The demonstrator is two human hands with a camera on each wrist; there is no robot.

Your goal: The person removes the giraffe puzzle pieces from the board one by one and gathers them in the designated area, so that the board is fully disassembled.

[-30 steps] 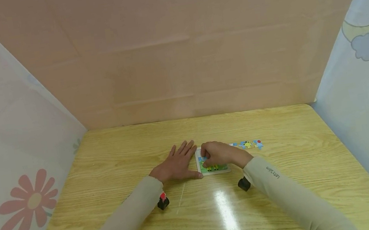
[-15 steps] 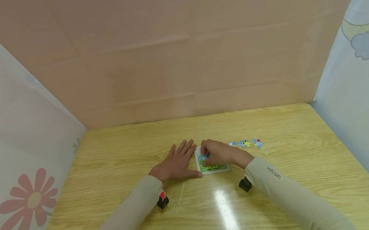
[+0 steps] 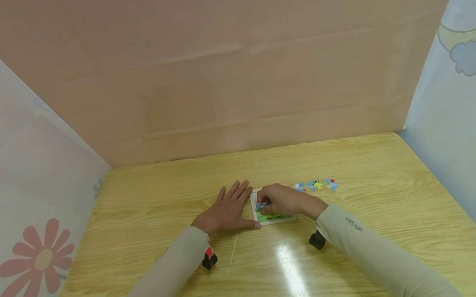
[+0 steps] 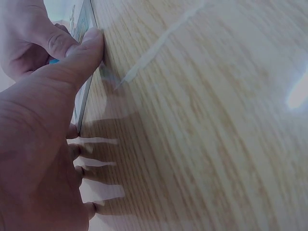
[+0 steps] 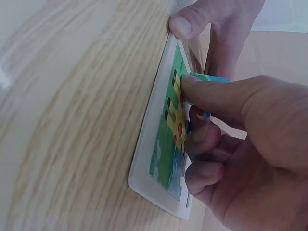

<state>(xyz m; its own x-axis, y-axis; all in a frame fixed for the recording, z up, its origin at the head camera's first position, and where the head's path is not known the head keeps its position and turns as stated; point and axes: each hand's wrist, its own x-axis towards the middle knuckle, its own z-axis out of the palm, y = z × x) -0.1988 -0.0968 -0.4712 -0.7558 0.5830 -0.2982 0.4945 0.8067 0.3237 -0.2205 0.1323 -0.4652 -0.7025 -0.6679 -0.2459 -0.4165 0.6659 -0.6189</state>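
Your right hand [image 3: 283, 202] pinches a blue puzzle piece [image 5: 208, 78] over the puzzle tray [image 5: 159, 139] at mid-table. Your left hand [image 3: 225, 213] lies flat, fingers spread, thumb [image 4: 77, 57] against the tray's edge.

Bright even light, glare streak on table [image 3: 294, 282], wrist views blurred close-up

Both forearms reach in from the near edge of the worktop [image 3: 145, 202], sleeved to the wrists and converging toward its middle. The left hand [image 3: 225, 214] lies flat, palm down, fingers [image 3: 236, 191] straight and spread, thumb stretched out to the right. The right hand [image 3: 283, 201] is just beside it, knuckles raised, fingers curled under and pinched against the thumb.
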